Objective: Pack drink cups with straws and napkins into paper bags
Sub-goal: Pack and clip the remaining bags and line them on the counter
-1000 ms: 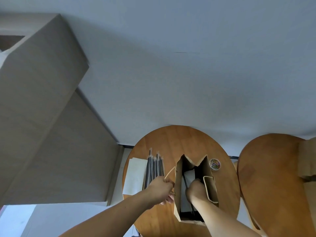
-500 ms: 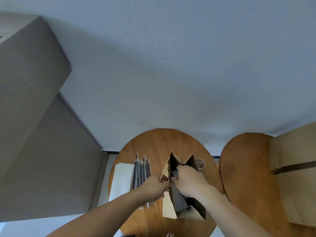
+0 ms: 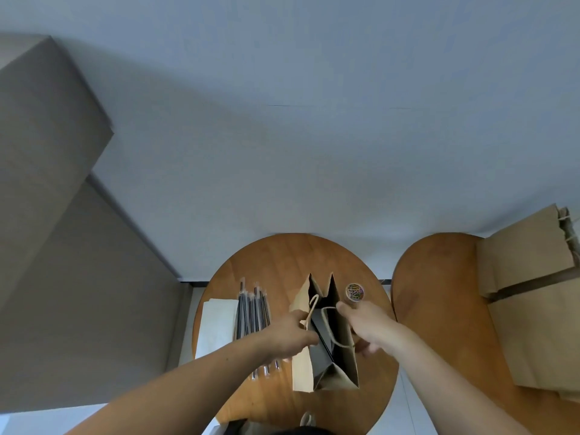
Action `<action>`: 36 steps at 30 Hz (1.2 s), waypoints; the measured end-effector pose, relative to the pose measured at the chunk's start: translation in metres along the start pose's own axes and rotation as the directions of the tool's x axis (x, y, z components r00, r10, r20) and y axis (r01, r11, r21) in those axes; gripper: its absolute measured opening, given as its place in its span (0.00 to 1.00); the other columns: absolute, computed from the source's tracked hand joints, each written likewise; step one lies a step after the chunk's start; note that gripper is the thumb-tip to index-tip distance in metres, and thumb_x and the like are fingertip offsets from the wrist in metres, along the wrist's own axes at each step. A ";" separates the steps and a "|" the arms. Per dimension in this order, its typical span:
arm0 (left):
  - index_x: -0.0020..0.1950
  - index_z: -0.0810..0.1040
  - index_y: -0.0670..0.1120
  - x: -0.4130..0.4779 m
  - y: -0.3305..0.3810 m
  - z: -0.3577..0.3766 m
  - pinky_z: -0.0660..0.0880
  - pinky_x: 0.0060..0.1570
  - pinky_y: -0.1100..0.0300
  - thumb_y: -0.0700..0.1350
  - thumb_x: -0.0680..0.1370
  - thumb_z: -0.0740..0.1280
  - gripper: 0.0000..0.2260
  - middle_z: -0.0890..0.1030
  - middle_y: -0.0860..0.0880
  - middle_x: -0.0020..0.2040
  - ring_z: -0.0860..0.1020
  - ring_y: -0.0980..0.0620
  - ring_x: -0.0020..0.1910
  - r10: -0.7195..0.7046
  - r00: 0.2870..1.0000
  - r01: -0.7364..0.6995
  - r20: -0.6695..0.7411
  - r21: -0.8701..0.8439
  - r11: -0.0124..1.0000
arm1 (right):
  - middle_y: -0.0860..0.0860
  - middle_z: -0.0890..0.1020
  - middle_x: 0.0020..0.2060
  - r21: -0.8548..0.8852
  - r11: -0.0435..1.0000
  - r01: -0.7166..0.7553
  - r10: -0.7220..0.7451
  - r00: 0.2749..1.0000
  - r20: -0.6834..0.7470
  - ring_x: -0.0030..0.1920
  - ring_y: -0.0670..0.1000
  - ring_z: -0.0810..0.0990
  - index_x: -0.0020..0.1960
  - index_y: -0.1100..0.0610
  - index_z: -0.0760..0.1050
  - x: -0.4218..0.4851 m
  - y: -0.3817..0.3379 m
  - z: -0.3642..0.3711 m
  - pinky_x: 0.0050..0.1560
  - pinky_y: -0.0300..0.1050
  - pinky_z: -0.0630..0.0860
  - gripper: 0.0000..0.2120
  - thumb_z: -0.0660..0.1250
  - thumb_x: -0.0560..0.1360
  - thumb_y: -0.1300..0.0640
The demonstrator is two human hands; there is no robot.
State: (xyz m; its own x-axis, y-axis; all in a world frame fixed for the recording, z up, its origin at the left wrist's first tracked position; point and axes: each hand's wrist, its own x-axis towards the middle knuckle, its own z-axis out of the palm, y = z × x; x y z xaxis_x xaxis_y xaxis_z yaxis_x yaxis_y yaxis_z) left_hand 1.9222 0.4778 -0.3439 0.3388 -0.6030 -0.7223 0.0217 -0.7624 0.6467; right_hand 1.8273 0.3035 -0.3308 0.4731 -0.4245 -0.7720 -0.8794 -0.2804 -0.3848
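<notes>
Brown paper bag point(image 3: 303, 372) is stood upright, mouth open, near the middle of the round wooden worktop point(image 3: 276, 259). Its L wall is gripped by the left hand point(image 3: 287, 335), with fingers point(image 3: 309, 339) curled over the rim and pinching it beside 1 twine handle. Its R wall is held by the right hand point(image 3: 368, 324): thumb laid at the rim, other fingers wrapped round the outside. The 2 walls are kept apart between the hands. Inside is dark, so contents can't be told.

Wrapped dark straws point(image 3: 251, 312) are laid in a bundle just L of the bag, their near ends hidden under the L forearm. White napkins point(image 3: 216, 328) are stacked just beside the straws, at the worktop's L edge. 1 small round tub of coloured paper clips point(image 3: 355, 291) is set just beyond the right hand, near the bag's far R corner. A 2nd wooden worktop point(image 3: 439, 293) is seen to the R, apart from the 1st, with flat brown bags point(image 3: 533, 309) piled on it.
</notes>
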 end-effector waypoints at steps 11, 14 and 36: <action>0.65 0.72 0.48 0.004 0.008 0.026 0.80 0.42 0.57 0.49 0.67 0.76 0.29 0.81 0.45 0.56 0.80 0.49 0.47 -0.005 0.997 0.002 0.075 0.040 0.999 | 0.59 0.81 0.45 0.348 0.932 0.098 -0.162 0.974 0.159 0.37 0.60 0.82 0.54 0.59 0.77 -0.005 0.004 0.030 0.39 0.53 0.79 0.11 0.57 0.81 0.56; 0.54 0.80 0.45 0.010 0.011 0.033 0.79 0.49 0.49 0.54 0.67 0.74 0.21 0.83 0.43 0.49 0.82 0.44 0.50 0.011 0.998 0.001 -0.064 0.184 0.983 | 0.58 0.80 0.43 0.298 0.943 0.146 -0.199 0.968 0.154 0.37 0.57 0.79 0.53 0.57 0.78 -0.007 0.009 0.031 0.35 0.47 0.76 0.10 0.58 0.78 0.62; 0.53 0.80 0.49 0.024 0.042 0.024 0.76 0.41 0.53 0.47 0.77 0.60 0.10 0.81 0.48 0.44 0.79 0.45 0.45 0.209 0.969 -0.045 -0.133 0.736 0.676 | 0.42 0.78 0.40 -0.507 0.617 0.602 -0.709 0.705 -0.027 0.43 0.46 0.76 0.52 0.47 0.79 0.026 0.062 -0.022 0.41 0.40 0.68 0.10 0.65 0.77 0.44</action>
State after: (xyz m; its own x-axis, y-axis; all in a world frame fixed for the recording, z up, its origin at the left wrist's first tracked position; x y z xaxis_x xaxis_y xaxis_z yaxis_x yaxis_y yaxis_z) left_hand 1.9083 0.4255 -0.3398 0.4580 -0.7125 -0.5316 -0.6928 -0.6608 0.2888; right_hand 1.7860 0.2562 -0.3640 0.9583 -0.1233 -0.2579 -0.2312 -0.8650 -0.4453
